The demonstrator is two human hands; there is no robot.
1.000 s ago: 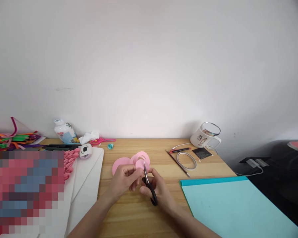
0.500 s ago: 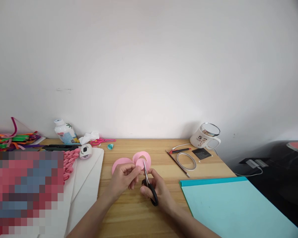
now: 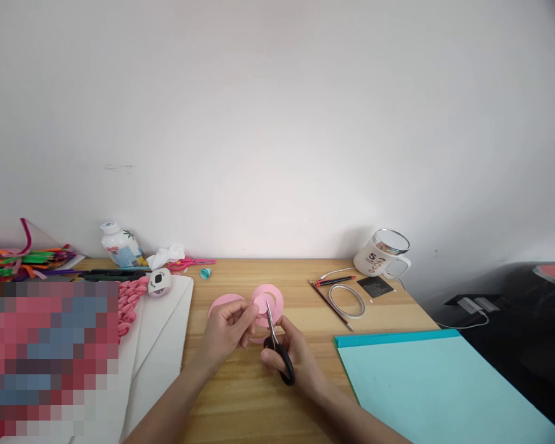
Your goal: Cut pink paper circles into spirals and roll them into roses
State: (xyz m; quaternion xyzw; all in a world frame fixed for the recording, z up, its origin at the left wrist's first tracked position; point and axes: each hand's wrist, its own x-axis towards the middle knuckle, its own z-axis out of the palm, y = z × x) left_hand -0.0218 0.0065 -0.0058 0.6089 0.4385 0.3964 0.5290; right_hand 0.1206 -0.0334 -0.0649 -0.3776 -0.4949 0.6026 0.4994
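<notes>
Between finger and thumb of my left hand (image 3: 231, 325) is a piece of pink paper (image 3: 261, 303), cut to a rounded shape. My right hand (image 3: 294, 354) grips black-handled scissors (image 3: 272, 330), their blades pointing up and away from me against the pink paper's right side. A curved pink strip (image 3: 272, 290) rings the piece, with a gap between the two. Another round pink paper (image 3: 224, 300) lies on the table behind my left hand, which partly hides it.
White sheets (image 3: 164, 345) and a white puncher-like gadget (image 3: 160, 282) lie left. A bottle (image 3: 120, 245) and pink scissors (image 3: 192, 263) stand behind. To the right are a mug (image 3: 374, 256), a coiled cable (image 3: 346, 301), pencils (image 3: 330, 305) and light-blue sheets (image 3: 439, 382).
The pink paper has turned and shifted slightly in my left hand. The cut strip has moved a little to the right, and a pink edge now shows below my fingers.
</notes>
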